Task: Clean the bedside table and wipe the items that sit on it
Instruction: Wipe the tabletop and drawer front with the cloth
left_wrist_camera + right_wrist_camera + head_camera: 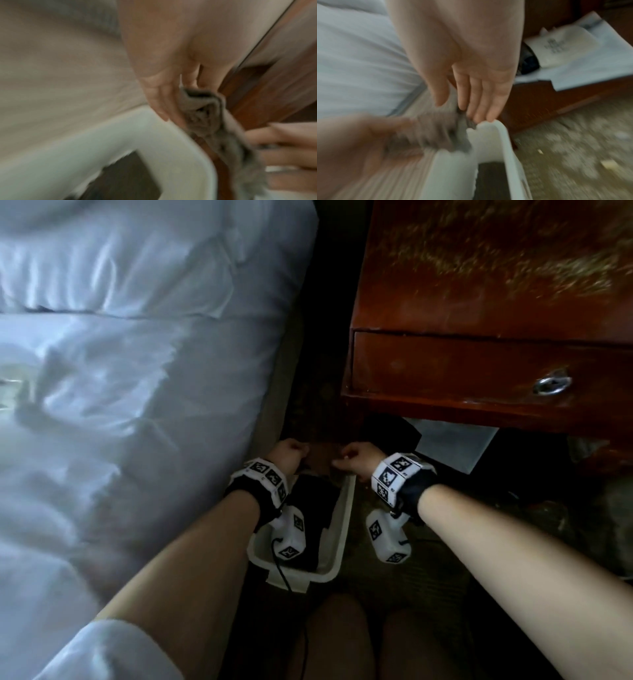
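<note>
Below, white bin (bed alongside).

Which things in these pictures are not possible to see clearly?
- Grey cloth: blurred in both wrist views, hidden by the left hand and right hand in the head view.
- White bin: contents dark, partly behind the wrist cameras.
- Bedside table: top cut off by the head view's edge.
- Printed paper: text blurred.
</note>
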